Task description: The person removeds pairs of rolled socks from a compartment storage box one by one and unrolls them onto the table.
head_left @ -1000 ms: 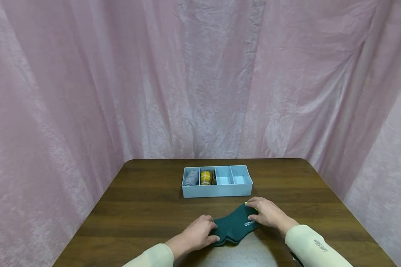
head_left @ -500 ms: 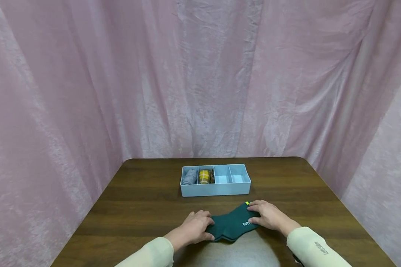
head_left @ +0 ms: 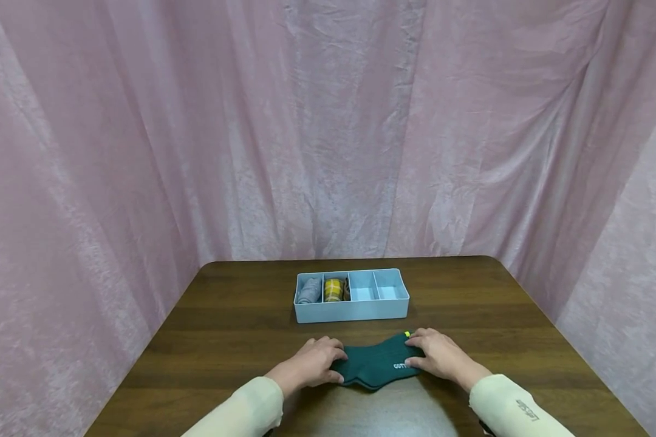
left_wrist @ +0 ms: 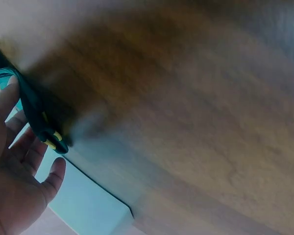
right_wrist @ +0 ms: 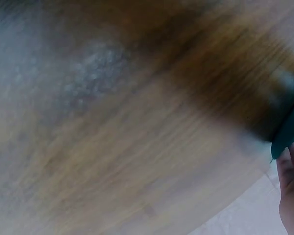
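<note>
A dark green pair of socks [head_left: 379, 359] with white lettering and a small yellow mark at its upper right corner lies stretched out on the table, one sock over the other. My left hand [head_left: 311, 362] rests at its left end, thumb and fingers spread on it. At the right end, my right hand [head_left: 441, 355] has fingertips and thumb on the fabric, covering part of the lettering. Low in the left wrist view, the socks [left_wrist: 36, 110] appear edge-on with yellow marks, along the loosely bent fingers. Only a corner of the socks [right_wrist: 288, 129] shows in the right wrist view.
Behind the socks stands a pale blue divided box [head_left: 351, 311]. Its left compartment holds a grey rolled sock [head_left: 308, 291]; the adjoining one holds a yellow checked roll [head_left: 333, 290] and something brown. Pink curtains [head_left: 328, 133] hang beyond the wooden table [head_left: 240, 303].
My left hand has shifted a little left and away from me, and the socks lie smoother, shifted slightly left. My right hand has stayed nearly in place at the other end.
</note>
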`<act>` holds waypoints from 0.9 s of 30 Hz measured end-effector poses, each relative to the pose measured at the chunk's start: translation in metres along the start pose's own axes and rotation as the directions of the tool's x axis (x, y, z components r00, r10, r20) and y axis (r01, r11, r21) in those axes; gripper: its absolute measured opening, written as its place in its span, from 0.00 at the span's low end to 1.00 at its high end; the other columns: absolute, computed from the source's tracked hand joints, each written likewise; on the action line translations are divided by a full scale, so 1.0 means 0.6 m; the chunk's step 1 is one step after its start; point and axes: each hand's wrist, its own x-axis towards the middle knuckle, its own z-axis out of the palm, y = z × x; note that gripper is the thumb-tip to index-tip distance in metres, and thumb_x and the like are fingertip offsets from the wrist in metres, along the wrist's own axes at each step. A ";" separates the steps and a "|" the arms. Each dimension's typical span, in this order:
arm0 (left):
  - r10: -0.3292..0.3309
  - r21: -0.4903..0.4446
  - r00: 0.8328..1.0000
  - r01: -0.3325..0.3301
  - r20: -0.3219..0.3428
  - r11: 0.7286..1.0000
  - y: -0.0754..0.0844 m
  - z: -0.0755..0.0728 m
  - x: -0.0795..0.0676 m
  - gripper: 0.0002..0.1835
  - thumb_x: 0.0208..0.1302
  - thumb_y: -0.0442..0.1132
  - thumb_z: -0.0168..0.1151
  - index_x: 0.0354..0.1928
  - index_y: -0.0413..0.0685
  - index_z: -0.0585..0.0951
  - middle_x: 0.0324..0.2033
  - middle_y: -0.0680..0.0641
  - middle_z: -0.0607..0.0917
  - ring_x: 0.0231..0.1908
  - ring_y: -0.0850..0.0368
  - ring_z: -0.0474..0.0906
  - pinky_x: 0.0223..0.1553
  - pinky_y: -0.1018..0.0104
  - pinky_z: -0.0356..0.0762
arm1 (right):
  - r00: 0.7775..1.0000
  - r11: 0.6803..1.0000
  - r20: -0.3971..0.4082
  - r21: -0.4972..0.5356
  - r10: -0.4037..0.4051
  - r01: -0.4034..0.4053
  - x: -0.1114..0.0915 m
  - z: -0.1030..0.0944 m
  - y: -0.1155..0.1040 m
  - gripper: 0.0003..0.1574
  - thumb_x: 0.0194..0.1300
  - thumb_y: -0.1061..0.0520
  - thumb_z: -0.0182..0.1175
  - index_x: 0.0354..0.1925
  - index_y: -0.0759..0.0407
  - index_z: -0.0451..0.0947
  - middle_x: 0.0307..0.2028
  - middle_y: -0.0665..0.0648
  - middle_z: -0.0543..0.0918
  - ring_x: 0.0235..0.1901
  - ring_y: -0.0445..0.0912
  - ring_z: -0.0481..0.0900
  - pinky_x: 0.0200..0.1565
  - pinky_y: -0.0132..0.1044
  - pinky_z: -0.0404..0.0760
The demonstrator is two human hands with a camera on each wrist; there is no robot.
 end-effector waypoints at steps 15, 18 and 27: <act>0.020 0.016 1.000 -0.020 -0.022 1.000 -0.025 -0.003 0.005 0.21 0.63 0.51 0.69 0.57 0.54 0.83 0.58 0.53 0.78 0.58 0.55 0.71 0.57 0.56 0.70 | 0.999 0.999 -0.030 -0.038 0.030 -0.031 -0.002 0.003 -0.007 0.27 0.62 0.42 0.68 0.49 0.60 0.85 0.45 0.55 0.81 0.47 0.54 0.78 0.49 0.55 0.78; 0.023 0.038 0.998 -0.021 -0.059 0.999 -0.034 0.002 0.006 0.21 0.64 0.52 0.68 0.56 0.54 0.84 0.57 0.52 0.78 0.58 0.55 0.72 0.56 0.56 0.71 | 0.999 0.999 -0.028 -0.039 0.027 -0.028 -0.009 0.001 -0.009 0.25 0.61 0.42 0.69 0.48 0.59 0.85 0.42 0.52 0.80 0.44 0.51 0.78 0.47 0.52 0.79; -0.041 0.087 0.985 0.056 -0.171 0.995 -0.047 0.016 0.013 0.22 0.63 0.54 0.68 0.55 0.54 0.84 0.55 0.50 0.80 0.56 0.52 0.74 0.49 0.56 0.71 | 1.000 1.000 0.012 0.012 0.027 -0.027 -0.026 -0.010 -0.022 0.28 0.58 0.38 0.70 0.45 0.58 0.87 0.36 0.46 0.76 0.35 0.42 0.73 0.38 0.43 0.77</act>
